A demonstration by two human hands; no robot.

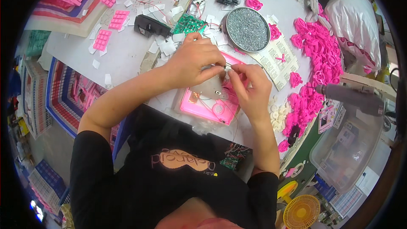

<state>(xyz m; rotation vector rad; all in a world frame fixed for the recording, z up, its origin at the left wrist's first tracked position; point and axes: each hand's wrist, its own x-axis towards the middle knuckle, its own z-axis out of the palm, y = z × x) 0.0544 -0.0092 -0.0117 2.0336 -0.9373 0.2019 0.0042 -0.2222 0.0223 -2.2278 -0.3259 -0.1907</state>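
Pinching a small pale part (pixel 225 65) between the fingertips of both hands, a worker is seen over a pink plastic housing (pixel 207 101) that lies flat on the white worktop (pixel 123 55). The left hand (pixel 193 61) is curled, its fingers closed on the part from nine o'clock; the right hand (pixel 250 87) meets it from three o'clock, thumb and forefinger likewise nipped on it. What exactly the part is cannot be told at this size.

A dull grey metal plate (pixel 210 89) is seated in the housing directly below the hands, and thin red wires (pixel 231 114) are trailed across the glossy pink shell toward six o'clock. The step appears to be best done with the part kept low over the plate, the wires held clear of the seat and the housing left flat, so that nothing is pinched or pulled loose.

At twelve o'clock of the hands a round tin of small silvery screws (pixel 247 29) is stood within reach, bright and granular against its rim. Green circuit boards (pixel 188 24) with fine leads are spread at eleven o'clock, among white paper scraps. A heap of moulded pink plastic parts (pixel 316 55) is banked at two o'clock, beside a printed leaflet (pixel 277 57). A grey electric screwdriver (pixel 352 98) is hung at three o'clock.
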